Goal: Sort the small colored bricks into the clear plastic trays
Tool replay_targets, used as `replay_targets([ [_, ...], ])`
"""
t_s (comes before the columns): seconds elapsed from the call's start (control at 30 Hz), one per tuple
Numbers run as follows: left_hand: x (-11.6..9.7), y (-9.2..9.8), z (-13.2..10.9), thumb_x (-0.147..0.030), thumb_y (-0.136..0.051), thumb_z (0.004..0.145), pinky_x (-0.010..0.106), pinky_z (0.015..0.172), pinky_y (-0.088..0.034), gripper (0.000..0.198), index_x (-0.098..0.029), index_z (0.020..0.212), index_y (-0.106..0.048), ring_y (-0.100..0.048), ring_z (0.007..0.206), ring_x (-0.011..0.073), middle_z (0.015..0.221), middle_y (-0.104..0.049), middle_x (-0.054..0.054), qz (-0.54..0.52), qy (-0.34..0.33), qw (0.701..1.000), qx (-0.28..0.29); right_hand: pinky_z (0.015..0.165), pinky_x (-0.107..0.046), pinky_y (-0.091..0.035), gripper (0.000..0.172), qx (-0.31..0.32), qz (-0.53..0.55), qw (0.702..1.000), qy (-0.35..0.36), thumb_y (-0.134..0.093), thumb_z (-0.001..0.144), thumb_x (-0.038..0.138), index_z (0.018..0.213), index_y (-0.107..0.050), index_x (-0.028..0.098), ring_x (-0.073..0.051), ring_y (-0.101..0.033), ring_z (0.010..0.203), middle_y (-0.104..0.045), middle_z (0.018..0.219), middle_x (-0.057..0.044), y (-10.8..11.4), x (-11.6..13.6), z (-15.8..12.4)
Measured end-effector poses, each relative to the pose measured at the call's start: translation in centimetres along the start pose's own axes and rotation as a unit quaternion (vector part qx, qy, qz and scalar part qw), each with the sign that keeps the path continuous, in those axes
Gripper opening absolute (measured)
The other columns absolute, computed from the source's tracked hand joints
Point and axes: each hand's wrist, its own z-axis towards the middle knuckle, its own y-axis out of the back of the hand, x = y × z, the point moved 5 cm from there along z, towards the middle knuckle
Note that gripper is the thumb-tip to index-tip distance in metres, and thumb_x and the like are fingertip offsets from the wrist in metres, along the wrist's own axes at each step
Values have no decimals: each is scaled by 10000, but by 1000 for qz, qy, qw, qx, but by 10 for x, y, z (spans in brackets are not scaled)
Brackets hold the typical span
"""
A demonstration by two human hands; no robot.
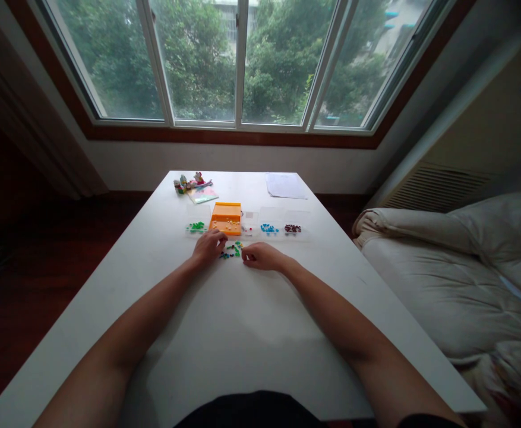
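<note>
Between my hands a small cluster of green, blue, dark and yellow bead-like pieces point(236, 252) lies on the white table point(251, 333). My left hand point(208, 245) rests at the left of the cluster, its fingers curled together close to the front of an orange box point(227, 209). My right hand point(264, 257) is at the right edge of the cluster, thumb and fingers closed and pointing at the pieces. Whatever either hand pinches is too small to make out. The orange box has its lid up and holds small yellowish pieces.
In a row with the orange box are clear boxes with green pieces point(196, 226), blue pieces point(269, 228) and dark brown pieces point(293, 228). Behind lie small colourful figures point(182, 184), a pastel card point(203, 195) and white paper point(286, 185). A sofa point(447, 279) stands right of the table.
</note>
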Motion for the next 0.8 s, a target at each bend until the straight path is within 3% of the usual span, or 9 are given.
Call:
replay_targets([
  [0.1,1,-1,0,-228,-565,894,332,811,-460,144,-232,904,-708,-593,889,209,914,-669,47,0,9,1000,4,623,-219,-307,42,-38,-10,999,2,-630,846,190,857,-668,203,-113,-503,639,-633,725,12,0,-5,2],
  [0.2,-1,-3,-1,-247,-564,901,330,804,-463,157,-235,923,-719,-592,884,206,932,-670,50,-4,2,1000,21,664,-230,-338,76,-151,-27,987,-47,-606,894,234,869,-669,199,-132,-520,681,-622,725,-5,8,-20,-1],
  [0.33,-6,-4,-1,-256,-564,906,336,834,-471,172,-240,945,-731,-585,931,211,969,-654,58,-14,-18,999,43,665,-242,-357,144,-313,-40,934,-170,-579,921,306,897,-669,195,-144,-521,653,-591,679,-4,25,-52,-18],
  [0.43,-11,-3,-1,-226,-571,898,351,870,-470,190,-260,987,-736,-569,983,220,999,-630,59,-17,-42,998,50,634,-245,-351,185,-380,-45,891,-243,-560,924,350,924,-669,201,-141,-517,607,-574,646,11,35,-74,-33],
  [0.6,-11,-6,-2,-195,-580,893,358,886,-466,215,-280,987,-753,-557,980,217,997,-613,58,-23,-51,997,57,633,-251,-358,226,-423,-60,855,-292,-540,922,386,929,-675,204,-147,-536,596,-585,634,10,47,-99,-45],
  [0.8,-11,-7,-2,-218,-590,895,351,897,-467,199,-283,978,-760,-556,988,215,978,-615,54,-25,-41,997,63,662,-264,-381,260,-418,-50,851,-314,-524,925,369,1052,-693,217,-163,-565,607,-619,650,6,50,-117,-50],
])
